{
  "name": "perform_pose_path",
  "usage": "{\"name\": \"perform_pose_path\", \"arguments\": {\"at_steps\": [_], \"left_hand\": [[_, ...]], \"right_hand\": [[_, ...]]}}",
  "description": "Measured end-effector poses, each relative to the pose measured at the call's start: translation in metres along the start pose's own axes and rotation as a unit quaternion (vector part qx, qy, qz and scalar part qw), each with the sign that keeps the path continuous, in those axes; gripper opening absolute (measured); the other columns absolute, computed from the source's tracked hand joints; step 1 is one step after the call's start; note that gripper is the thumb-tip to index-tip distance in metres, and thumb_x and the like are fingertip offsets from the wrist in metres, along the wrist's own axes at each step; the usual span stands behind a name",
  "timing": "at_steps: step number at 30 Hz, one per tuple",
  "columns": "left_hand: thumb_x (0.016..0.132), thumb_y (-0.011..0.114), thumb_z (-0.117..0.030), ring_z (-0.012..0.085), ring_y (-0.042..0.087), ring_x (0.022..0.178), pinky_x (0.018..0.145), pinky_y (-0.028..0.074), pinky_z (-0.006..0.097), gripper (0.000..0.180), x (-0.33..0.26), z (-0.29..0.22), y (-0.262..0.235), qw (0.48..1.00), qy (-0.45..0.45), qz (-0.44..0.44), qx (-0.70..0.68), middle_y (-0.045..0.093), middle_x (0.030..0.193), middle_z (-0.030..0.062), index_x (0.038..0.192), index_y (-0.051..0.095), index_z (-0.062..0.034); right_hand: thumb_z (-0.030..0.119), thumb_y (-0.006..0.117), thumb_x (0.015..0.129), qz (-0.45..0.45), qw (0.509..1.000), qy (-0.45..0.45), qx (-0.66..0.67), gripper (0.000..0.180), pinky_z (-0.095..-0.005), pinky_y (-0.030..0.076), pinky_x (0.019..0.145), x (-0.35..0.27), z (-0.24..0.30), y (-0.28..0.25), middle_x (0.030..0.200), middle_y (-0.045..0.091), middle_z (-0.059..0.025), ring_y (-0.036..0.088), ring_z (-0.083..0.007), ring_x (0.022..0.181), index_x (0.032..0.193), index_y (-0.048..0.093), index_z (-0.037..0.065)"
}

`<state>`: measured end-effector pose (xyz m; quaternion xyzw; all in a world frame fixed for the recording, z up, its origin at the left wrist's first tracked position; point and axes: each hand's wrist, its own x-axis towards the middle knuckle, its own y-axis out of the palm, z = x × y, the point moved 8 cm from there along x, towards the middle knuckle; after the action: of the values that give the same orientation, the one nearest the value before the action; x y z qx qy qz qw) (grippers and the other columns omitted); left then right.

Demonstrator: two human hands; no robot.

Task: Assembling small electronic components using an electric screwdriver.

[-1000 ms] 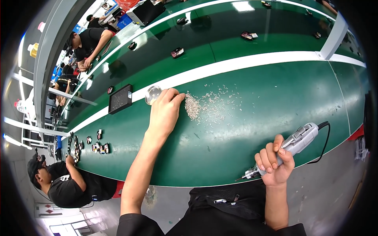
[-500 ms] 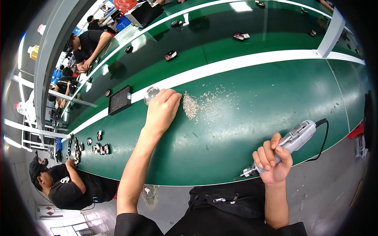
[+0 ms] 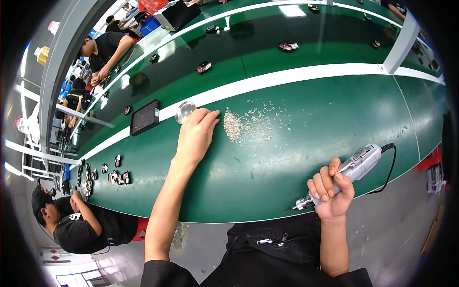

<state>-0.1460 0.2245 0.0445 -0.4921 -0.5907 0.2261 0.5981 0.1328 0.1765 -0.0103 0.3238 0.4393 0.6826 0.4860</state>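
Green conveyor belt (image 3: 306, 134) fills the middle of the frame; the left hand (image 3: 197, 136) lies flat on it, fingers stretched toward the pile of small silvery screws (image 3: 233, 125) just beside a clear round dish (image 3: 185, 111), as if to pick one. Lower right, the right hand (image 3: 331, 191) grips a grey electric screwdriver (image 3: 346, 173), tip angled down-left, ready

Head view, single fisheye, worn on the person's head: looks steeply down and forward over a green workbench (image 3: 296, 158), whose straight white stripe (image 3: 287, 79) bows toward the rim. The person's forearms enter from the lower edge, left hand (image 3: 196, 136) and right hand (image 3: 332, 189) near the lens. Other workers sit far off at the left margin. No second view; nothing shared.
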Motion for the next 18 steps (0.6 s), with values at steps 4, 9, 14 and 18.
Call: {"name": "perform_pose_path", "arguments": {"at_steps": [4,9,14,18], "left_hand": [[0.078,0.066,-0.002,0.0267,0.059,0.077,0.066,0.049,0.037,0.014,0.001,-0.001,0.007,0.998,0.035,0.023,0.038,0.058,0.082,0.0082,0.092,0.064,-0.0017],[0.078,0.066,-0.002,0.0279,0.059,0.077,0.066,0.049,0.038,0.009,0.003,0.002,0.011,0.996,0.063,0.024,0.064,0.058,0.082,0.0091,0.086,0.062,-0.0006],[0.08,0.059,0.001,0.0295,0.059,0.074,0.061,0.049,0.041,0.011,0.006,-0.001,0.005,0.998,0.041,0.005,0.04,0.056,0.079,0.012,0.087,0.051,-0.0004],[0.078,0.052,0.001,0.0329,0.052,0.055,0.054,0.043,0.039,0.009,-0.022,0.004,-0.009,0.978,-0.16,0.004,-0.133,0.052,0.064,0.016,0.083,0.044,0.0]], "right_hand": [[0.014,0.05,0.088,-0.006,1.0,-0.001,0.002,0.008,-0.0276,0.038,0.049,0.0,0.0,0.0,0.051,0.037,0.0015,0.038,-0.0092,0.042,0.088,0.048,0.007],[0.015,0.051,0.088,-0.005,1.0,0.001,0.004,0.008,-0.0274,0.038,0.049,0.0,0.0,0.002,0.051,0.037,0.0016,0.038,-0.0091,0.042,0.088,0.048,0.007],[0.014,0.049,0.087,-0.002,1.0,0.004,0.004,0.008,-0.0288,0.036,0.05,-0.002,0.0,0.0,0.051,0.038,0.0001,0.037,-0.0109,0.043,0.087,0.048,0.007],[0.015,0.048,0.088,-0.004,1.0,0.003,0.001,0.008,-0.0288,0.036,0.05,-0.005,0.0,-0.003,0.051,0.038,0.0002,0.037,-0.0109,0.043,0.088,0.048,0.007]]}}
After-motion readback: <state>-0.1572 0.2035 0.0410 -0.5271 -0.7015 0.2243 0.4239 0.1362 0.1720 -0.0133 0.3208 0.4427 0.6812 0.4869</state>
